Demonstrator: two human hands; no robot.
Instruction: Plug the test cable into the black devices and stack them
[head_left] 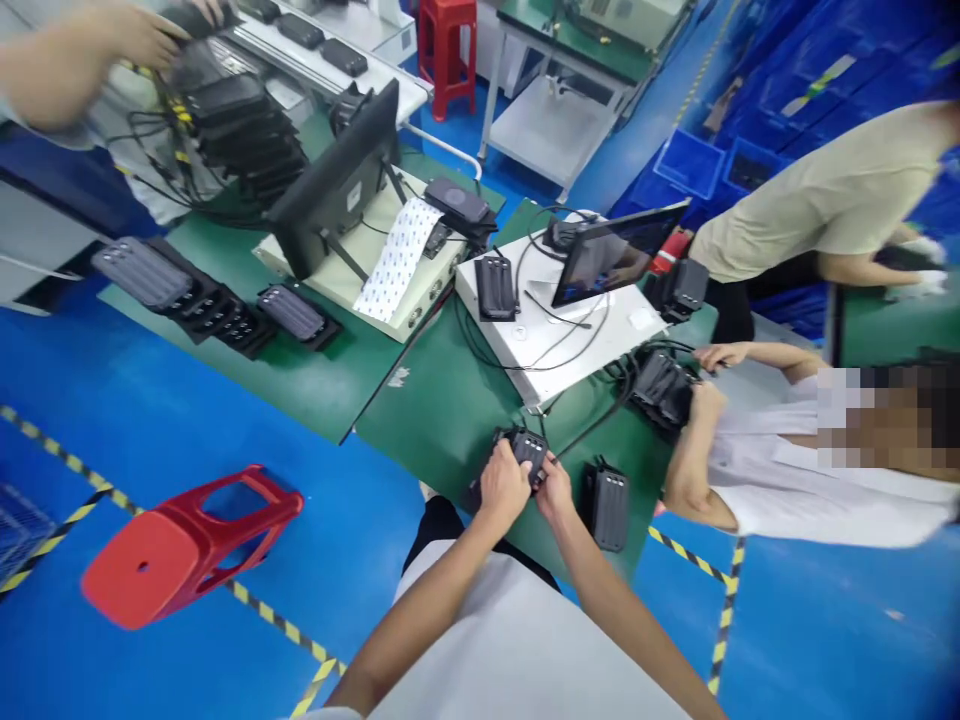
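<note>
Near the front edge of the green table [405, 440], a black ribbed pack [532, 446], which looks like a battery pack, is between my hands. My left hand [504, 482] grips its left side, with the thumb across its top. My right hand [553, 486] is closed at its right edge by a dark cable; whether the fingers also pinch a plug is hidden. Several more dark packs lie under and left of my left hand, partly covered. Right of my right hand stands a stack of similar packs [609, 508].
Beyond my hands stands a white tester box [540, 345] with a screen [619, 250], loose cables and a pack [496, 287]. A co-worker's hands [709, 400] handle packs at the right. A red stool [161, 565] is on the left floor. Another person's hand [142, 40] is top left.
</note>
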